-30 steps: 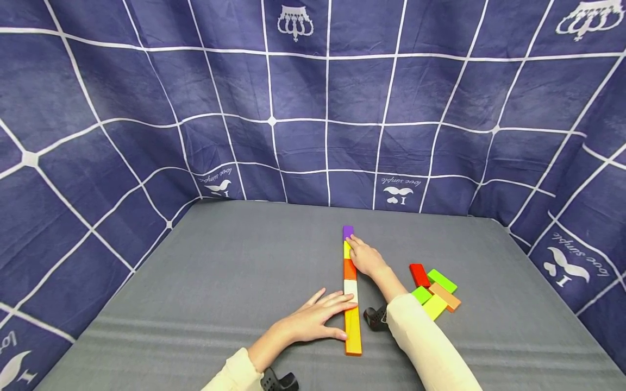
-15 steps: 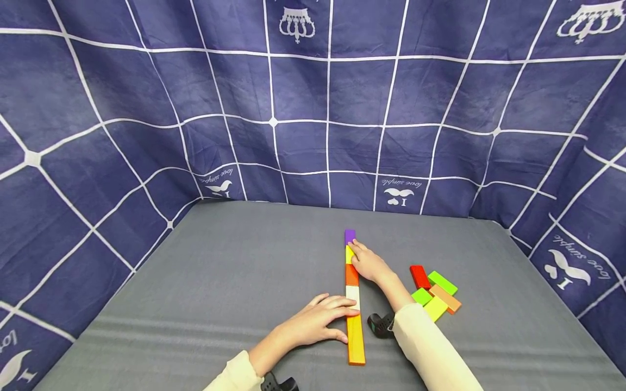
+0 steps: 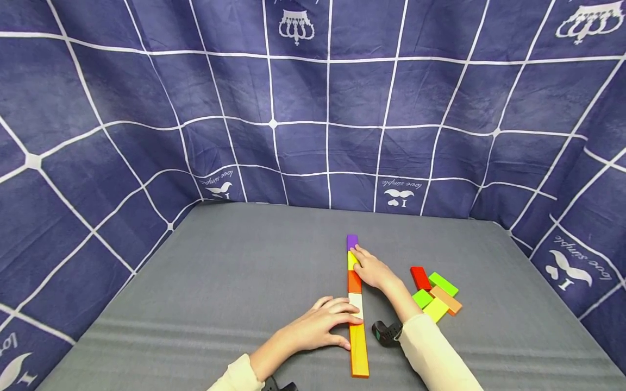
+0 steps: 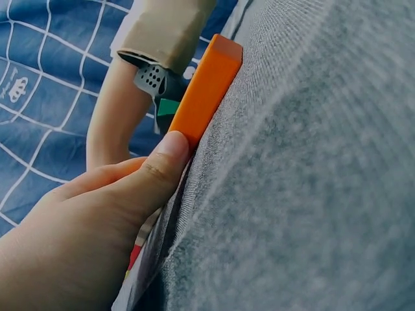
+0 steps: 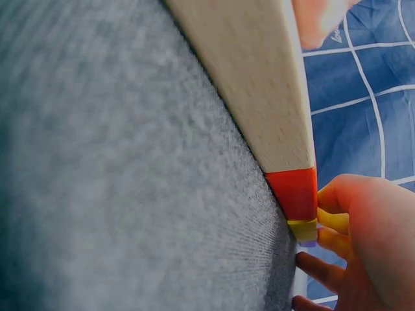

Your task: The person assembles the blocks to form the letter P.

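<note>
Blocks lie end to end in a straight row: purple (image 3: 352, 241), yellow (image 3: 352, 264), red-orange (image 3: 354, 282), white (image 3: 355, 299) and, nearest, yellow-orange (image 3: 359, 355). My left hand (image 3: 318, 327) lays its fingers over the joint of the white and yellow-orange blocks. Its thumb touches the yellow-orange block's left side, as the left wrist view shows against the orange side (image 4: 206, 91). My right hand (image 3: 375, 273) rests its fingers at the purple and yellow blocks from the right. In the right wrist view the white block's side (image 5: 259, 84) adjoins the red one (image 5: 295, 194).
A loose group of blocks lies right of my right forearm: red (image 3: 420, 278), green (image 3: 444, 283), light orange (image 3: 446, 300), another green (image 3: 422, 298) and yellow-green (image 3: 436, 309). A grey cloth (image 3: 235, 260) covers the table. A blue curtain (image 3: 303, 146) hangs behind.
The whole row has slid toward me and slightly right, with both hands moving along on it. The loose blocks at the right have stayed nearly in place.
</note>
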### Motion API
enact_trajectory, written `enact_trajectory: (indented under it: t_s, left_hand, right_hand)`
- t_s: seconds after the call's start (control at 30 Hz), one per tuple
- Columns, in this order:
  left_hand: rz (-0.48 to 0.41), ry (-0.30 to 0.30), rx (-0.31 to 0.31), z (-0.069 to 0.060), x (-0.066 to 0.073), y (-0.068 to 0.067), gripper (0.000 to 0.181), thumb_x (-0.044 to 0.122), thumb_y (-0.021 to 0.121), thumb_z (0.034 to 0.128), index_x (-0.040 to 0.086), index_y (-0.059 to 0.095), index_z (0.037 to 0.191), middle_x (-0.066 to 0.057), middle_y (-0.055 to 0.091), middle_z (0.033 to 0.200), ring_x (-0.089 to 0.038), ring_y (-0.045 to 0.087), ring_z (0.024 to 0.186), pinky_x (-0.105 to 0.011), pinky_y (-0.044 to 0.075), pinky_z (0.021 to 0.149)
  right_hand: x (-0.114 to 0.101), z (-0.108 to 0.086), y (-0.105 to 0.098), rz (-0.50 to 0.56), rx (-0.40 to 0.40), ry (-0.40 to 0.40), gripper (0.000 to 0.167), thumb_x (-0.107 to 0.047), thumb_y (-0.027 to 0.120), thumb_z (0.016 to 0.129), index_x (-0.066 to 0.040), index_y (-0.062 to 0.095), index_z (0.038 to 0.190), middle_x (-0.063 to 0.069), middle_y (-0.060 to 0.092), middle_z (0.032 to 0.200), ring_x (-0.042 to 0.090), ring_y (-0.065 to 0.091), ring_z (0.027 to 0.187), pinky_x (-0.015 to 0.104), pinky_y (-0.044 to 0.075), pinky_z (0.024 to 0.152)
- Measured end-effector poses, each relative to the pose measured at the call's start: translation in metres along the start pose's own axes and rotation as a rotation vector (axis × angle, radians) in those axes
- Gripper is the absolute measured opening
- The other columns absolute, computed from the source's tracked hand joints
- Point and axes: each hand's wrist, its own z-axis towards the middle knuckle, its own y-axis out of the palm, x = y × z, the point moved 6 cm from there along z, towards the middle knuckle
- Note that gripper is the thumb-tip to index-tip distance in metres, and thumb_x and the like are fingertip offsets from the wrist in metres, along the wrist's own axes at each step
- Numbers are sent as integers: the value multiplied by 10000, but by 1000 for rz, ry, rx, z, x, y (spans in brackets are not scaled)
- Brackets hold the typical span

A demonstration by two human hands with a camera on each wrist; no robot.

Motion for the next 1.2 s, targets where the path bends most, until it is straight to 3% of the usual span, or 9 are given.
enact_trajectory:
  t_s: [0.13,0.4,0.63,0.73,0.9,1.2]
  left_hand:
    - [-14,8,-14,-1,2,1,499,510,577,781,324,526,1241,122,496,1290,-70,380,1279,-447,311,1034]
    - [-5,40,9,-2,5,0,440,475,593,792,331,564,1206,135,514,1262,-48,401,1260,-335,332,1013]
    - [-102,-2,23,0,0,0,356,256,565,858,351,561,1200,115,487,1305,-59,401,1264,-347,328,1021]
    - [-109,-31,11,0,-1,1,369,368,512,899,341,509,1267,96,423,1385,-80,364,1301,-363,314,1050]
    - [-82,-100,-77,-3,-4,8,572,584,397,887,335,328,1397,50,248,1503,-113,225,1388,-419,241,1116]
    - [-88,-156,-138,-3,-5,12,662,630,390,863,333,232,1433,30,161,1531,-139,163,1410,-400,187,1143]
  right_hand:
    - [-1,-5,0,-3,-24,9,505,-184,429,901,-64,369,1387,136,306,1470,369,349,1307,532,308,1048]
    - [-2,-14,0,5,-12,9,508,-168,443,881,-58,390,1374,146,327,1457,376,367,1292,559,331,1017]
    - [-1,-15,0,43,74,30,504,-171,449,879,-68,401,1370,124,346,1451,345,374,1300,550,307,1039]
    - [-1,-15,2,60,108,24,499,-159,450,878,-56,406,1365,135,354,1445,356,375,1295,551,291,1046]
    - [-1,-19,4,107,122,1,460,-151,449,912,-40,413,1357,150,354,1441,348,363,1305,571,253,1063]
    - [-5,-32,-13,152,157,-19,437,-214,491,923,-46,458,1325,180,428,1380,348,392,1285,583,279,1027]
